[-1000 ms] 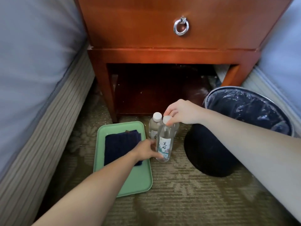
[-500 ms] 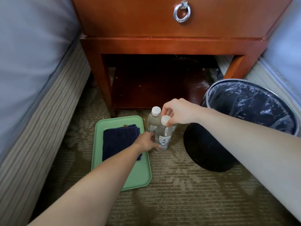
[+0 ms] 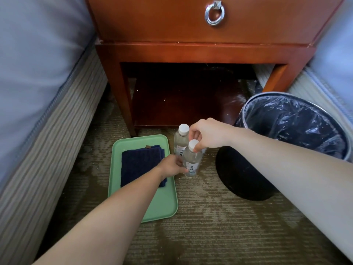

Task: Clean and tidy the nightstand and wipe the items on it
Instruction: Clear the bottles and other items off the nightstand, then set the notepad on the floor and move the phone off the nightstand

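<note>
My right hand [image 3: 208,134] comes from the right side and pinches with the fingertips the white cap [image 3: 193,144] of the front bottle [image 3: 192,161], so this grip is narrow and closed on the cap. My left hand [image 3: 171,166] reaches over the tray and holds the lower part of the same bottle from the left, with the fingers against its side near the label. The front bottle is clear, it has a white label with dark characters, and it stands nearly upright on the carpet [image 3: 219,226]; I cannot tell if its bottom rests fully on the floor. Just behind it, touching or almost touching, stands the second bottle [image 3: 179,142], also clear with a white cap, and no hand holds it. To the left of both bottles lies the green tray [image 3: 160,205] on the carpet, and on the tray lies a folded dark blue cloth [image 3: 141,165], partly under my left wrist. Behind the bottles is the wooden nightstand [image 3: 200,35] with a silver ring handle [image 3: 214,13] on its drawer and a dark lower shelf [image 3: 181,104]. To the right stands a black bin [image 3: 246,176] with a plastic liner [image 3: 292,123]. A bed [image 3: 34,73] is on the left side.
</note>
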A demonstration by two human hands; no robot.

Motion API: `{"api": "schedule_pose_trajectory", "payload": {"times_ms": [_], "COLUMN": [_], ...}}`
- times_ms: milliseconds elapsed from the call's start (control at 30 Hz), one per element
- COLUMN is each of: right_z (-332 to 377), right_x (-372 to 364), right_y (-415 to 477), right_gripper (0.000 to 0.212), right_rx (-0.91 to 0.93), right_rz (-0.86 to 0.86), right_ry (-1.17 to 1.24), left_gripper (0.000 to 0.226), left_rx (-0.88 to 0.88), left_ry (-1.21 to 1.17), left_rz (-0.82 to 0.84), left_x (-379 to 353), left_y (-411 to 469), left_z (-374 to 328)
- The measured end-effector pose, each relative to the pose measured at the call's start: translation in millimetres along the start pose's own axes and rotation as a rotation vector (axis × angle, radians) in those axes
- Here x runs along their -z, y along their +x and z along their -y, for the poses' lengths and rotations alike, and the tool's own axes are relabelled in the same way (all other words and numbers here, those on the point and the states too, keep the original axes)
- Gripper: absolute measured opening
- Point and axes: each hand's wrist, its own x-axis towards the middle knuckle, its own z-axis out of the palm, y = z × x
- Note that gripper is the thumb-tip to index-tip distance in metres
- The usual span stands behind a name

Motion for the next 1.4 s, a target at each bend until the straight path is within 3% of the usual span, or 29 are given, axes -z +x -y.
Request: {"api": "schedule_pose_trajectory", "payload": {"times_ms": [333, 500, 633, 700, 833, 933, 1000, 1067, 1133, 1233, 1300, 1400], "right_z": [-4, -2, 12, 26, 62, 89, 92, 83, 61, 13, -15, -37], "right_x": [2, 9, 29, 49, 108, 160, 199, 240, 278, 320, 336, 347], "right_y": [-2, 0, 1, 1, -4, -18, -23, -23, -22, -22, -24, -24], "right_gripper": [0.03, 0.027, 0.012, 0.006, 0.009, 0.012, 0.013, 0.013, 0.016, 0.031, 0.037, 0.041], "right_rx": [-0.007, 0.021, 0.08, 0.135, 0.362, 0.529, 0.539, 0.403, 0.152, -0.271, -0.459, -0.57], "right_rz": [0.017, -0.077, -0.251, -0.381, -0.785, -1.056, -1.199, -1.287, -1.303, -1.174, -1.068, -0.952], "right_ry": [0.035, 0.109, 0.194, 0.228, 0.19, 0.196, 0.214, 0.25, 0.258, 0.245, 0.242, 0.218], "left_gripper": [0.052, 0.054, 0.049, 0.051, 0.048, 0.04, 0.034, 0.031, 0.032, 0.043, 0.046, 0.045], "left_rx": [0.03, 0.052, 0.088, 0.046, -0.154, -0.277, -0.356, -0.459, -0.561, -0.583, -0.536, -0.448], "left_ry": [0.012, 0.223, 0.521, 0.589, 0.47, 0.391, 0.347, 0.225, -0.003, -0.322, -0.356, -0.251], "left_rz": [0.037, 0.074, 0.287, 0.291, 0.157, 0.175, 0.175, 0.133, 0.026, -0.204, -0.3, -0.399], "left_x": [14, 52, 101, 127, 173, 203, 220, 232, 238, 238, 236, 238], "left_y": [-4, -14, -32, -43, -74, -111, -133, -144, -141, -112, -89, -62], "left_z": [-6, -21, -71, -112, -209, -282, -323, -356, -382, -409, -423, -436]}}
